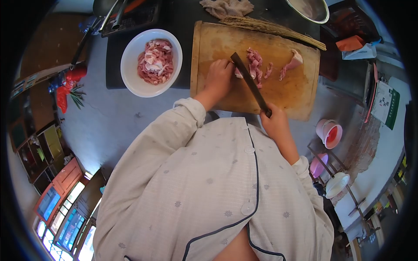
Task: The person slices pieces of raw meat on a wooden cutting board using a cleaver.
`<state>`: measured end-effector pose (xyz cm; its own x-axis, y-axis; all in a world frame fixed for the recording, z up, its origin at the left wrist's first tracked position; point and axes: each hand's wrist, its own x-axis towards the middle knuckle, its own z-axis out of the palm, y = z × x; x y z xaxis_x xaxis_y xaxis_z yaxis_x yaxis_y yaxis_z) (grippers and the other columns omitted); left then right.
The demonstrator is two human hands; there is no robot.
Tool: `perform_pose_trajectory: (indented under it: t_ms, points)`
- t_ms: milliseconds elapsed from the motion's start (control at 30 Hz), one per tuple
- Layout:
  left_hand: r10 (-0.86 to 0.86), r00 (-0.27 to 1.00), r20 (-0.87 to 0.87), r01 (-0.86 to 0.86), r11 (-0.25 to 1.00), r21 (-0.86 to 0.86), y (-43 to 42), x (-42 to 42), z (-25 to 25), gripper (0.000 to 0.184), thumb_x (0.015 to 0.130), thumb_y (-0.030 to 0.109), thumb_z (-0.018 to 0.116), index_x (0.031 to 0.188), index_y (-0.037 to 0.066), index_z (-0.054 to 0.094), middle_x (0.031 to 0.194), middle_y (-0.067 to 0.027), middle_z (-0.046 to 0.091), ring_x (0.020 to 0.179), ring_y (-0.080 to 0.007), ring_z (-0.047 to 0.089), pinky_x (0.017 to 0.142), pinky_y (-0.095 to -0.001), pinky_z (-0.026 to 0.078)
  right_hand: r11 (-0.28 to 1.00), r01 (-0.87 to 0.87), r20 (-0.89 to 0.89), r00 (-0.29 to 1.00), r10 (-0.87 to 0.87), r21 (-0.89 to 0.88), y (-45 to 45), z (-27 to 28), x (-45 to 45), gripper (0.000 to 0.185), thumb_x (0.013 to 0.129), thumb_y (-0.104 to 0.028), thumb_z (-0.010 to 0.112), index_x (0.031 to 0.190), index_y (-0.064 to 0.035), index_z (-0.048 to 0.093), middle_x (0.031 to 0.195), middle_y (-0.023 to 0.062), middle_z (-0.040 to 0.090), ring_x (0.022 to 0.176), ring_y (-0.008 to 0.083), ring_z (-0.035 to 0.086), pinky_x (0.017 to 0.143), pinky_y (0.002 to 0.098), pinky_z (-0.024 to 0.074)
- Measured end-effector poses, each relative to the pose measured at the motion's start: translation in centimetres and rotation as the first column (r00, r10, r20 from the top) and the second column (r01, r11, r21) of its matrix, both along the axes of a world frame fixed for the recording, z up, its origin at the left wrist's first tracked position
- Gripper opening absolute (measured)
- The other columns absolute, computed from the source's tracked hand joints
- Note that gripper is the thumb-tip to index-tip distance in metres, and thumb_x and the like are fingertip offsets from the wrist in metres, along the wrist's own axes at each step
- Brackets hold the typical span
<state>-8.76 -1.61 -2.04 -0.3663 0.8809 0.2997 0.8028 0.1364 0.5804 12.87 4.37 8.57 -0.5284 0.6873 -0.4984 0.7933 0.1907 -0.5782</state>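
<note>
My right hand is wrapped round the handle of a dark kitchen knife, whose blade slants up and left over the wooden cutting board. Close to the blade's left side, my left hand has its fingers curled down at a piece of raw meat, mostly hidden behind the hand and blade. Cut strips of meat lie right of the blade. Farther right rests a larger pale-edged meat piece. A white bowl holding sliced raw meat stands left of the board.
A straw bundle lies along the board's far edge, with a crumpled cloth behind it. At the back right is a metal bowl. A pink bucket stands on the floor to the right. Red plastic bags are at the left.
</note>
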Motion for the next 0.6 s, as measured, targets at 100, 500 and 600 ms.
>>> perform_pose_trajectory:
  t_ms: [100, 500, 600]
  points:
    - [0.030, 0.999, 0.037, -0.033, 0.998, 0.061, -0.2, 0.2, -0.3, 0.015, 0.072, 0.002, 0.063, 0.087, 0.006, 0.062, 0.091, -0.0122, 0.059, 0.090, -0.0346, 0.057, 0.081, -0.0438, 0.045, 0.997, -0.002, 0.098, 0.995, 0.009, -0.076, 1.0, 0.6, -0.2, 0.035, 0.080, -0.013, 0.061, 0.112, 0.0005, 0.067, 0.092, 0.0266, 0.067, 0.087, 0.0403, 0.066, 0.078, 0.0431, 0.0521]
    - [0.048, 0.995, 0.087, -0.050, 0.999, 0.018, -0.7, 1.4, -0.8, 0.018, 0.070, 0.003, 0.063, 0.086, 0.009, 0.066, 0.091, -0.0113, 0.063, 0.088, -0.0340, 0.059, 0.081, -0.0428, 0.048, 0.994, -0.106, -0.136, 0.985, 0.108, 0.027, 4.4, -2.8, -10.1, 0.026, 0.082, -0.012, 0.060, 0.102, 0.0021, 0.067, 0.084, 0.0252, 0.068, 0.081, 0.0406, 0.066, 0.073, 0.0419, 0.0510]
    - [0.041, 0.996, 0.085, -0.042, 0.999, 0.010, -0.7, 1.5, -0.2, 0.018, 0.072, 0.004, 0.064, 0.089, 0.009, 0.067, 0.092, -0.0109, 0.064, 0.090, -0.0327, 0.060, 0.083, -0.0426, 0.048, 0.995, -0.057, -0.146, 0.988, 0.044, -0.086, 5.6, -3.1, -10.1, 0.027, 0.084, -0.015, 0.061, 0.104, 0.0013, 0.068, 0.079, 0.0216, 0.069, 0.076, 0.0336, 0.069, 0.069, 0.0389, 0.0524]
